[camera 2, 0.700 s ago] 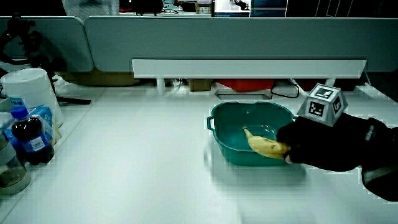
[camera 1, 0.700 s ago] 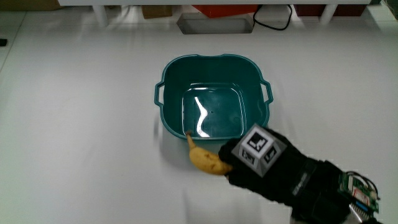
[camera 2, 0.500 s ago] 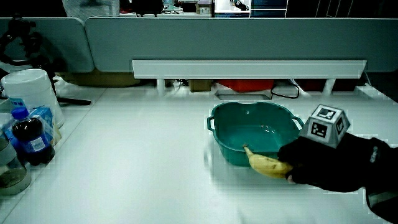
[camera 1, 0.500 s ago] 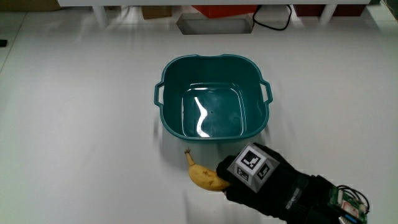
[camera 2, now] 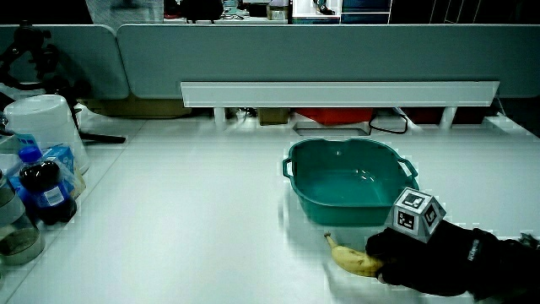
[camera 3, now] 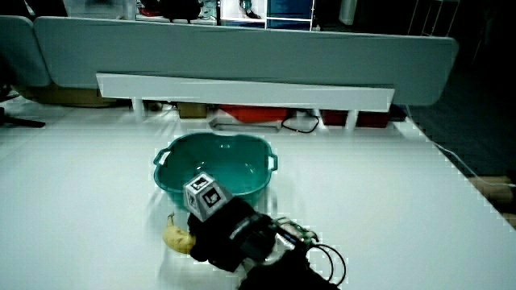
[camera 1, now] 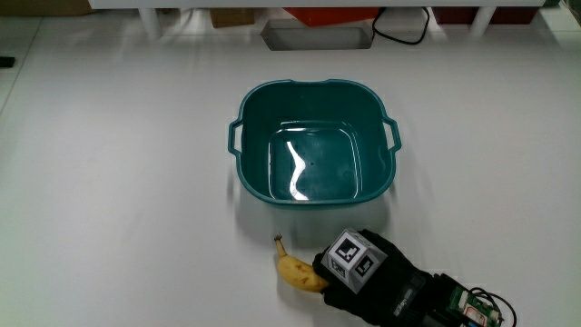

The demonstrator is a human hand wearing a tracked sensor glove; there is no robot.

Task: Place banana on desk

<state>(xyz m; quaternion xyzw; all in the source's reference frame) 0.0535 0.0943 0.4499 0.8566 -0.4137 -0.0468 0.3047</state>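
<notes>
Banana (camera 1: 298, 272) lies low on the white tabletop (camera 1: 118, 182), just outside the teal basin (camera 1: 313, 142) and nearer to the person than it, at about six o'clock from the basin's rim. Its stem end points toward the basin. The hand (camera 1: 368, 277) in the black glove sits beside it at roughly three o'clock from the fruit, its grip closed around the banana's thicker end, with the patterned cube (camera 1: 353, 256) on its back. Both side views show the same: banana (camera 2: 352, 257) against the tabletop with the hand (camera 2: 430, 257) wrapped on it, and banana (camera 3: 177, 236) beside the hand (camera 3: 230, 234) below the basin (camera 3: 211, 165).

At the tabletop's edge stand a dark bottle (camera 2: 38, 187) and a white container (camera 2: 42, 127).
</notes>
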